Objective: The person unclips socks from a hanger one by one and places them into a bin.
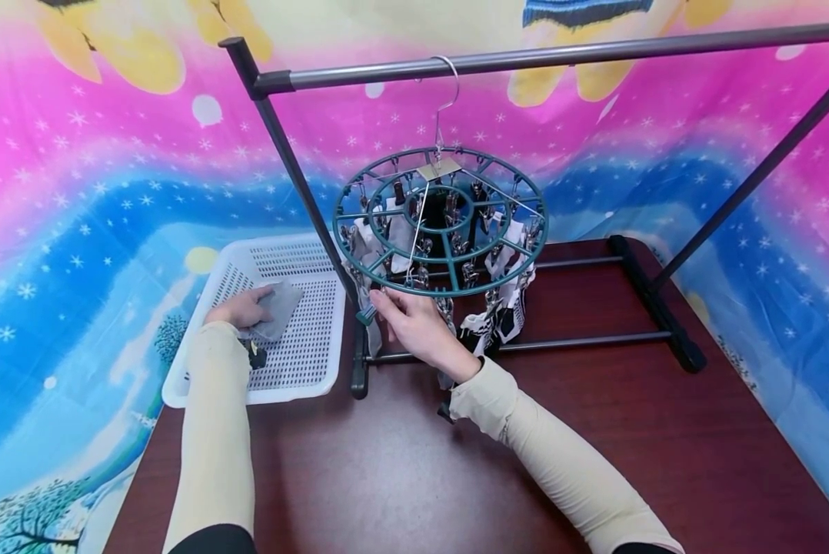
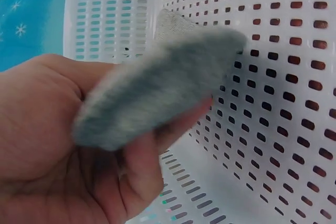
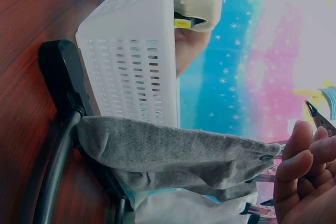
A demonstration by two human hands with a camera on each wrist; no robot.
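My left hand (image 1: 243,309) is inside a white perforated basket (image 1: 327,338) and grips a grey sock (image 1: 281,308). In the left wrist view the sock (image 2: 163,85) is folded between thumb and fingers and blurred. At the near left rim of a round green clip hanger (image 1: 449,291), my right hand (image 1: 421,327) pinches a clip (image 1: 366,314) between thumb and fingertips. In the right wrist view that clip (image 3: 320,116) tilts out by the fingers. Just beside the hand, a clipped grey sock (image 3: 173,142) hangs down.
The hanger's hook (image 1: 449,85) hangs on the bar of a dark metal rack (image 1: 560,58). Black, white and patterned socks (image 1: 507,312) dangle around the hanger. The rack's left foot (image 1: 361,377) stands close to the basket on a dark red table (image 1: 401,462).
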